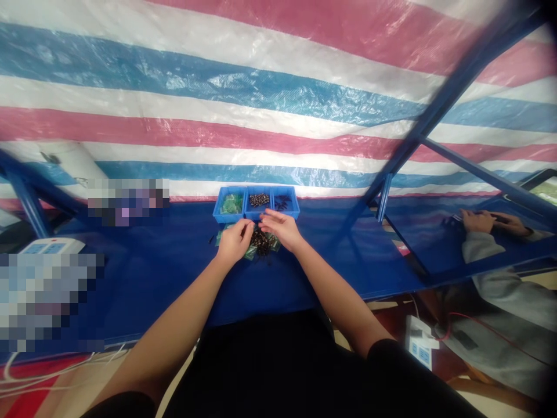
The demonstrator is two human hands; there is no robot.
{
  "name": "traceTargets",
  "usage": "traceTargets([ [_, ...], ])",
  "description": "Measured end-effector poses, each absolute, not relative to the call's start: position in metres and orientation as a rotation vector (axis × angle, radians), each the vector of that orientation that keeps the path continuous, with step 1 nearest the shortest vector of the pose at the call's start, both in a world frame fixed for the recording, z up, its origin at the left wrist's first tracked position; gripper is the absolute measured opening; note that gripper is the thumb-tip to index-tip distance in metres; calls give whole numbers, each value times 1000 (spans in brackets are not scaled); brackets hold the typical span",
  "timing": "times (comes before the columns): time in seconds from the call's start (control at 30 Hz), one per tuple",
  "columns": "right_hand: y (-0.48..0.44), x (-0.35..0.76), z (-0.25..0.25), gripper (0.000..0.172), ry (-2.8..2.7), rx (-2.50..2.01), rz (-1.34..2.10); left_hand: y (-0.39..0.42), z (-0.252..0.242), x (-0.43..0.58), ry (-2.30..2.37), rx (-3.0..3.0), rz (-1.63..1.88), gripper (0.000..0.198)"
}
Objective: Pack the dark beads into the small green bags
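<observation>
Over a pile of small dark parts on the blue table, my left hand is closed, thumb and forefinger pinched. Whatever sits in that pinch is too small to make out. Close beside it, my right hand has its fingers stretched out and apart, and I see nothing held in it. Small green-tinted clear bags lie around and under the pile. Just beyond my hands stand three joined blue bins: the left bin holds greenish clear pieces, the middle bin small brass-and-dark parts, the right bin dark slender pieces.
A striped plastic sheet hangs behind the blue table. Blue metal frame bars rise at the right. A white power strip lies at the left. At far right are a co-worker's hands and grey sleeve.
</observation>
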State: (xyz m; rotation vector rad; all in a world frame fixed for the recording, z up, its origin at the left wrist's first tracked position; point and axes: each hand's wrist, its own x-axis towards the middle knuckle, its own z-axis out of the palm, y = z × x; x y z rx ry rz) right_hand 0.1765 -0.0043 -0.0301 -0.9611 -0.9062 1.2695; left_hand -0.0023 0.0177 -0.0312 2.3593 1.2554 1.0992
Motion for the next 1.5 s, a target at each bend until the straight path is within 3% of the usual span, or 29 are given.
traceTargets([
  [0.1, -4, 175, -28, 59, -931, -838, 1207, 16, -30, -1, 1245, 2375, 1088, 30],
  [0.23, -2, 191, -29, 31, -1075, -1150, 990, 16, -30, -1, 1250, 2377, 1087, 30],
  [0.33, -1, 207, -32, 24, -1286, -1466, 658, 17, -31, -1, 1244, 2387, 1089, 30],
  [0.43, -2, 216, -32, 17, -1550, -1685, 545, 17, -31, -1, 1230, 2400, 1097, 29],
  [0.63, -2, 213, -36, 30, -1718, -1848, 492, 16, -31, 0, 1203, 2399, 1116, 33],
  [0.8, 1, 208, -40, 30, -1766, -1981, 412, 16, -32, 0, 1188, 2389, 1098, 32],
  [1.3, -2, 208, -39, 30, -1739, -1938, 396, 16, -31, 0, 1162, 2394, 1094, 30],
  [1.5, 0, 202, -36, 35, -1497, -1525, 758, 17, -32, 1, 1123, 2384, 1093, 30],
])
